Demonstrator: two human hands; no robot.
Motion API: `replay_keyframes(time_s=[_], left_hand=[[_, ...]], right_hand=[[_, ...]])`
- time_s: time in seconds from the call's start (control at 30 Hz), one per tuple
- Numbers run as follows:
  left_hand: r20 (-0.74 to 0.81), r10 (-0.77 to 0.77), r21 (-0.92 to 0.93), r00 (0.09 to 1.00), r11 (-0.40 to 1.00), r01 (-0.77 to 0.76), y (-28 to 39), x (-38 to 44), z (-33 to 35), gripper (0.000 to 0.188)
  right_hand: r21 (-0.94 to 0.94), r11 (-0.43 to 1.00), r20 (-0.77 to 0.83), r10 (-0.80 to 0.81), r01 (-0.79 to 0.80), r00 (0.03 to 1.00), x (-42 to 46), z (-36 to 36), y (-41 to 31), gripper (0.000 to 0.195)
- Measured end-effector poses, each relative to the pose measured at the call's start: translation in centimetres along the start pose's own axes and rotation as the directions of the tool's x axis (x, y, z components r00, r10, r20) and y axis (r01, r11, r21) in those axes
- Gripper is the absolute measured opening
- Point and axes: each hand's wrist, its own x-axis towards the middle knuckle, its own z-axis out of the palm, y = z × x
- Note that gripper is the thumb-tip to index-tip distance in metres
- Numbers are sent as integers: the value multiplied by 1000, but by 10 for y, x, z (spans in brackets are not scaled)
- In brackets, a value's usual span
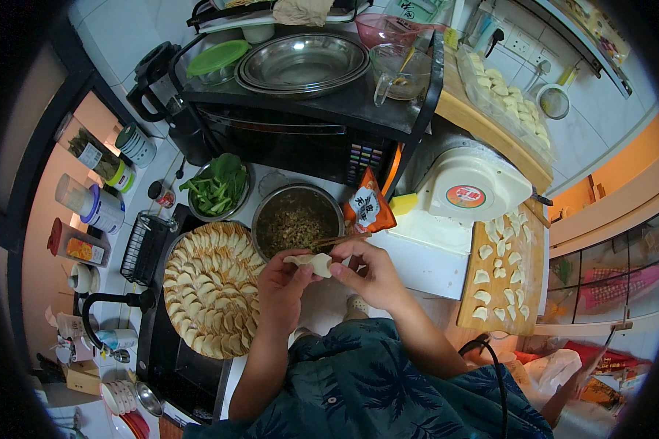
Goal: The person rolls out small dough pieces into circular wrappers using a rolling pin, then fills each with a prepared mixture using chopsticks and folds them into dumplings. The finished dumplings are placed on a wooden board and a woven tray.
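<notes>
Between the fingertips of both hands is a pale dough wrapper (pixel 319 264), partly folded, held in front of my shirt. My left hand (pixel 286 288) pinches its left part, and my right hand (pixel 370 271) grips the right end with thumb and fingers. Just beyond them stands a steel bowl (pixel 336 204) of brown minced filling (pixel 294 228), with chopsticks (pixel 332 240) leaning on its near right rim. To the left of my left hand, a round tray (pixel 193 258) carries rings of shaped dumplings (pixel 219 296). Whether filling lies inside the held wrapper is hidden.
A bowl of leafy greens (pixel 222 184) and an orange snack bag (pixel 368 203) flank the filling bowl. At right are a white machine (pixel 472 184) and a wooden board (pixel 475 315) with dough pieces. The tray overlaps the black sink (pixel 189 378), near its faucet (pixel 93 307). Behind stands a microwave (pixel 285 142).
</notes>
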Motion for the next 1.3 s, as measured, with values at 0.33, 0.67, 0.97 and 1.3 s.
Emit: replay_keyframes(time_s=[0.33, 0.67, 0.97, 1.3], left_hand=[[-17, -15, -31, 1000, 999, 14, -1, -3, -2, 26], [-14, -31, -88, 999, 996, 30, -1, -2, -3, 29], [-3, -25, 64, 1000, 998, 25, 2, -6, 1, 35], [156, 296, 206, 942, 923, -324, 6, -30, -3, 29]], right_hand=[[40, 993, 82, 111, -114, 990, -7, 0, 9, 9], [205, 943, 62, 255, -263, 965, -13, 9, 5, 16], [29, 999, -27, 36, -35, 999, -7, 5, -14, 20], [-354, 775, 55, -542, 524, 839, -18, 7, -33, 15]])
